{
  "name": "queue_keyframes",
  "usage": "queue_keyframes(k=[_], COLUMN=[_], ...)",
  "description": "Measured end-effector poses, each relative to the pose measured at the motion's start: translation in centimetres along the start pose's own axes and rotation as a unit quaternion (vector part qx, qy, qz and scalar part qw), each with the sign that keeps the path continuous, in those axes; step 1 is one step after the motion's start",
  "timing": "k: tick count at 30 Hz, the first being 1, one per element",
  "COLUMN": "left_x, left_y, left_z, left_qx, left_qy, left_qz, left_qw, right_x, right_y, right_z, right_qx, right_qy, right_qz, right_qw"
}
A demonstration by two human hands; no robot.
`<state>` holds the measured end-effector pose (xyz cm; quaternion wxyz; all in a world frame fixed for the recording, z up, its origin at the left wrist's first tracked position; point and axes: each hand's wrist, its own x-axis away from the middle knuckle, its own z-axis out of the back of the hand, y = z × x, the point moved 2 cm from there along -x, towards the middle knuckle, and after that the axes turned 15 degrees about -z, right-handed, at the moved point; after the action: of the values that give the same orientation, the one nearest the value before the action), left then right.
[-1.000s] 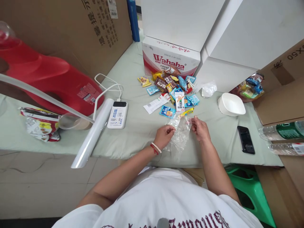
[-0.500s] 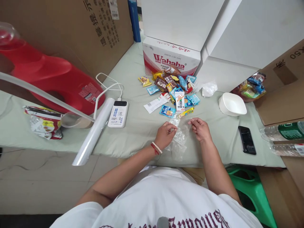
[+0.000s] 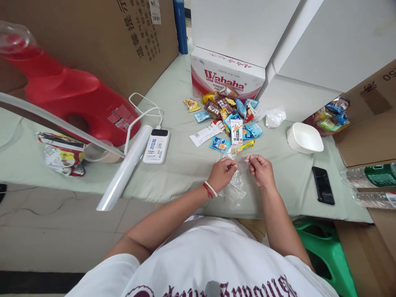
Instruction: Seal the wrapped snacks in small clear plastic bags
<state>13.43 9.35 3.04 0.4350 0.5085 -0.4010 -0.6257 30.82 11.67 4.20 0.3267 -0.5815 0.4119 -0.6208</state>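
Plastic bag (image 3: 235, 186), clear and crumpled, sits between both hands near the front edge of the table (image 3: 182, 165), its lower part lying on the pale green cloth. I see my left hand (image 3: 223, 174) pinching one side of the bag's top edge and my right hand (image 3: 261, 170) pinching the other side, fingertips close together and both grips clenched on the thin film; held that way, the two layers at the mouth can be worked apart, I judge. Whether the mouth is already parted I cannot tell, since the film is too clear. Just beyond the hands, toward the middle of the table, lies a loose pile of snack packets (image 3: 230, 117), close enough to reach without leaning. Behind the pile, at the back edge, stands a red and white carton (image 3: 225, 76). A white bowl (image 3: 305, 138) rests to the right of the pile, with a black phone (image 3: 323, 185) nearer the front right. To the left are a power bank (image 3: 156, 146) with its white cable, a white tube (image 3: 123, 173) overhanging the front edge, and a big red jug (image 3: 71, 99) toward the left.
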Motion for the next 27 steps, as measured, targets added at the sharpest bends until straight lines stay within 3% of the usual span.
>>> queue_keyframes(k=[7, 12, 15, 17, 20, 22, 24, 27], left_x=[-1.0, -1.0, -0.6, -0.3, 0.2, 0.2, -0.4, -2.4], left_y=[0.6, 1.0, 1.2, 1.2, 1.0, 0.7, 0.3, -0.7], left_z=[-1.0, -0.5, 1.0, 2.4, 4.7, 6.3, 8.0, 10.5], left_qx=[0.159, 0.194, 0.199, 0.245, 0.337, 0.337, 0.285, 0.179], left_qy=[0.032, 0.071, 0.11, 0.148, 0.206, 0.235, 0.238, 0.168], left_qz=[0.043, 0.043, 0.07, 0.114, 0.183, 0.206, 0.206, 0.195], left_qw=[0.986, 0.978, 0.971, 0.951, 0.901, 0.888, 0.905, 0.95], right_x=[2.2, 3.5, 3.7, 3.3, 1.8, 0.5, -1.0, -3.4], right_y=[-0.3, -1.0, -1.6, -2.0, -2.1, -1.9, -1.8, -2.2], right_z=[-1.6, -2.0, -1.6, -0.9, 0.4, 1.3, 2.2, 3.2], right_qx=[0.102, 0.205, 0.171, 0.08, -0.08, -0.128, -0.123, -0.063], right_qy=[-0.069, -0.052, -0.015, 0.014, 0.01, 0.023, 0.07, 0.098], right_qz=[0.062, 0.125, 0.141, 0.134, 0.06, 0.003, -0.019, -0.025], right_qw=[0.99, 0.969, 0.975, 0.988, 0.995, 0.992, 0.99, 0.993])
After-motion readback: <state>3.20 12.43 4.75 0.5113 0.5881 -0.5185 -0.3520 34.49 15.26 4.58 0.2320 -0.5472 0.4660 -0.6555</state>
